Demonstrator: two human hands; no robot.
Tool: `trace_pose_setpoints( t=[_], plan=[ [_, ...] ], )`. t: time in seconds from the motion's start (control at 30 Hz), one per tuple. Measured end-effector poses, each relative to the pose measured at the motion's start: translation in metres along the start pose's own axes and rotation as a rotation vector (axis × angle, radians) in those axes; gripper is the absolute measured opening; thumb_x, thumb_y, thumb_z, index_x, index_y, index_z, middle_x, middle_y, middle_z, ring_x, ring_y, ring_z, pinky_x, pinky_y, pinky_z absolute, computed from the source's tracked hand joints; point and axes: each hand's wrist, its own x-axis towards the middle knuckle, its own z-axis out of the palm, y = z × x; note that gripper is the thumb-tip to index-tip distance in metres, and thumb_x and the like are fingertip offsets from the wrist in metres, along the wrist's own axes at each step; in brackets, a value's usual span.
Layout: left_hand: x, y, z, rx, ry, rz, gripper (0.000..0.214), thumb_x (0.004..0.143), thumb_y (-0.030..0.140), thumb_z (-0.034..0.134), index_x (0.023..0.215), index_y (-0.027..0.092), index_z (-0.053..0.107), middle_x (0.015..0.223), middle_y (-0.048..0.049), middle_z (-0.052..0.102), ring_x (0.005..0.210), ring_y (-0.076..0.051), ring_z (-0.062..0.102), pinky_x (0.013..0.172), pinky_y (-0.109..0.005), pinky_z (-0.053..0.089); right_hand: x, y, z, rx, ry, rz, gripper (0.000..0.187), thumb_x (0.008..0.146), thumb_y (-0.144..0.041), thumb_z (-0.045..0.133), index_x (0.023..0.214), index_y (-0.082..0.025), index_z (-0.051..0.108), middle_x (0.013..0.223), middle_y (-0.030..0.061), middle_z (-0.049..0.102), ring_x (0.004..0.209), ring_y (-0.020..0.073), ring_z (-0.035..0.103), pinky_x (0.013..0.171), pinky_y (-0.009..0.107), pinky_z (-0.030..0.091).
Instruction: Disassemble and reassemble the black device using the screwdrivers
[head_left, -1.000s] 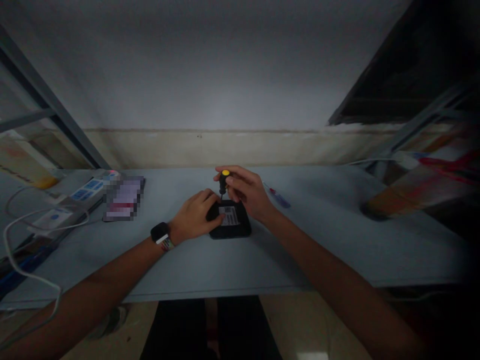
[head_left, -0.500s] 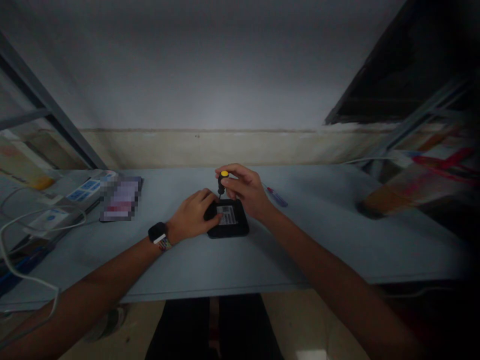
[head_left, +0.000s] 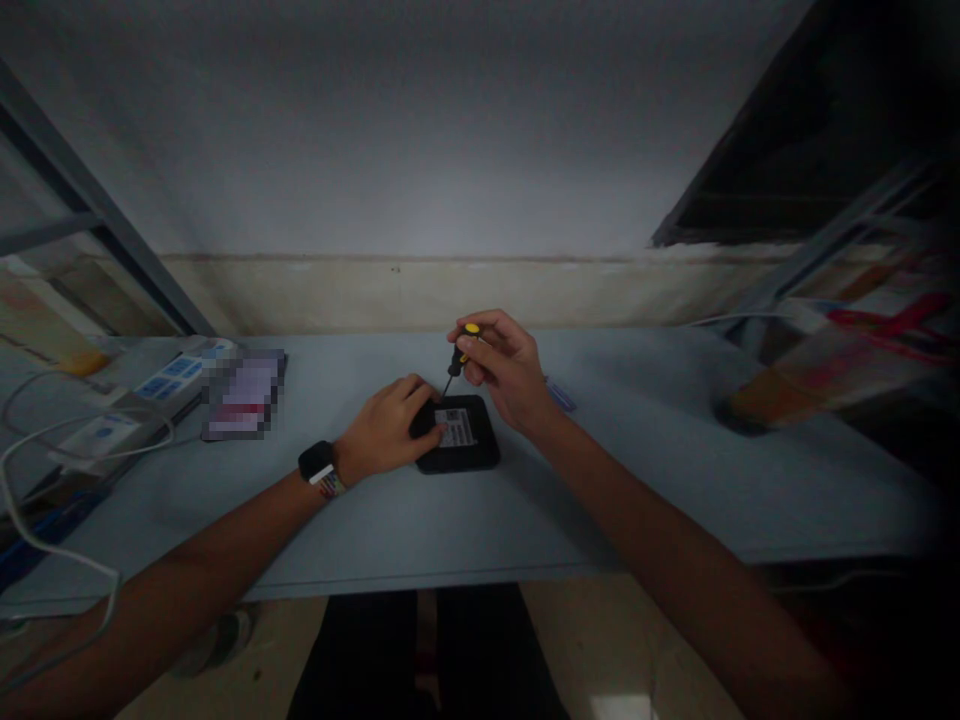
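A flat black square box (head_left: 480,455) with rounded corners and a printed white label (head_left: 459,428) lies on the table in front of me. My left hand (head_left: 390,425) grips its left side, thumb on top near the label and fingers at the far left corner. In my right hand (head_left: 506,365) is a small screwdriver (head_left: 455,360) with a black handle and yellow end, held between thumb and fingers. It leans to the right, its thin shaft pointing down at the box's far edge by my left fingers. Whether the tip touches the box I cannot tell.
On the left of the pale blue table (head_left: 360,540) lie a phone (head_left: 244,395), a white power strip (head_left: 165,390) and loose white cables. A pen-like item (head_left: 560,395) is partly behind my right wrist. A cup with brownish contents (head_left: 765,400) stands at the right.
My right hand has shifted slightly right and up, tilting the screwdriver from nearly upright to leaning right. My left hand stays on the box.
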Motion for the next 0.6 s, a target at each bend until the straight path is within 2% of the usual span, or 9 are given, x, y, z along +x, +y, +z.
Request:
trace_pose_setpoints(
  t=[0.43,0.53,0.6],
  plan=[
    [0.0,-0.002,0.001,-0.003,-0.003,-0.001,0.027,0.097,0.034,0.068,0.12,0.021,0.06,0.117,-0.0097,0.064,0.102,-0.026,0.066,0.095,-0.045,0.059,-0.002,0.003,0.002,-0.073,-0.073,-0.014,0.033,0.079,-0.038,0.092,0.099,-0.023,0.068,0.098,-0.0002,0.076,0.056,0.0048,0.05,0.047,0.022,0.039],
    [0.0,-0.002,0.002,0.009,0.008,-0.001,0.027,0.098,0.036,0.068,0.118,0.02,0.061,0.118,-0.011,0.065,0.104,-0.027,0.066,0.095,-0.047,0.06,-0.006,0.001,0.007,-0.136,-0.118,-0.057,0.036,0.081,-0.036,0.091,0.094,-0.023,0.06,0.099,0.001,0.078,0.06,0.0067,0.056,0.05,0.022,0.042],
    [0.0,-0.002,0.002,0.011,0.012,-0.001,0.028,0.097,0.037,0.068,0.118,0.019,0.061,0.118,-0.0114,0.065,0.105,-0.028,0.067,0.096,-0.047,0.06,-0.009,0.001,0.011,-0.176,-0.097,-0.107,0.039,0.084,-0.035,0.089,0.093,-0.025,0.053,0.095,0.0012,0.079,0.068,0.0099,0.063,0.057,0.024,0.047]
  ],
)
